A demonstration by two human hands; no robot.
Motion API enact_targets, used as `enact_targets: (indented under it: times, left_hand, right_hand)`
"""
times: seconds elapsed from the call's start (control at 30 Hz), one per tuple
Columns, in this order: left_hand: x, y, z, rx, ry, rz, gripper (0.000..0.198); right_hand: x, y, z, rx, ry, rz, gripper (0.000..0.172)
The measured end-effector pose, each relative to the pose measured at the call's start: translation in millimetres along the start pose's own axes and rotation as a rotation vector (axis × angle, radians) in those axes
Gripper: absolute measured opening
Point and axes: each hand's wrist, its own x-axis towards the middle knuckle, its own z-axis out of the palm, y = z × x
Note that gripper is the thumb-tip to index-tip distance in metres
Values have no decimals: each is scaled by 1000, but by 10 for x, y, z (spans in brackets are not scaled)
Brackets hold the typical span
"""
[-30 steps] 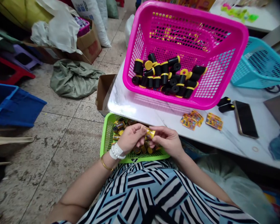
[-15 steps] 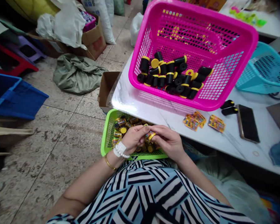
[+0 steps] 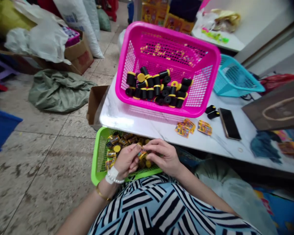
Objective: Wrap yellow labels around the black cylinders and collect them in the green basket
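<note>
The fingers [image 3: 136, 149] of the left hand [image 3: 127, 160] and right hand [image 3: 164, 154] pinch closed on a yellow-wrapped cylinder [image 3: 142, 154] at lower centre, apparently held low over the green plastic basket [image 3: 97, 164] to keep it above the pile.

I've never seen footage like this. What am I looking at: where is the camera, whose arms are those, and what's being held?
This is a view from a camera worn on a person's head, looking forward and down, so the arms are the wearer's own; no machine is involved. The left hand, with a white bracelet, and the right hand together hold a small yellow-and-black cylinder over a green plastic basket of similar cylinders. On the white marble-look table are a pink basket of black cylinders with yellow ends, a turquoise basket, small printed yellow cards, two loose black cylinders and a phone.
</note>
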Motion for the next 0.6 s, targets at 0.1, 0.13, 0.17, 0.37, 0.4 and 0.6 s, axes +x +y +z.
enact_targets:
  times: [0.1,0.13,0.17,0.37,0.4,0.6]
  left_hand:
    - [121,13,-226,418,138,87,44]
    - [150,21,-284,570,219,187,42]
    - [166,30,-320,703,301,298,41]
    - [21,136,-18,811,386,634,27]
    - [-8,163,77,770,356,651,23]
    - [-39,285,318,760,218,719,15]
  right_hand:
    - [27,125,-455,-371,240,16,30]
    - [21,183,-614,-511,338,42,28]
    - [9,245,-753,-626,388,68,25]
    - [-57,501,-952,-797,396,92,18]
    - [-54,512,-927,-810,413,84,20]
    - [-37,534,-954,-811,389,87,22]
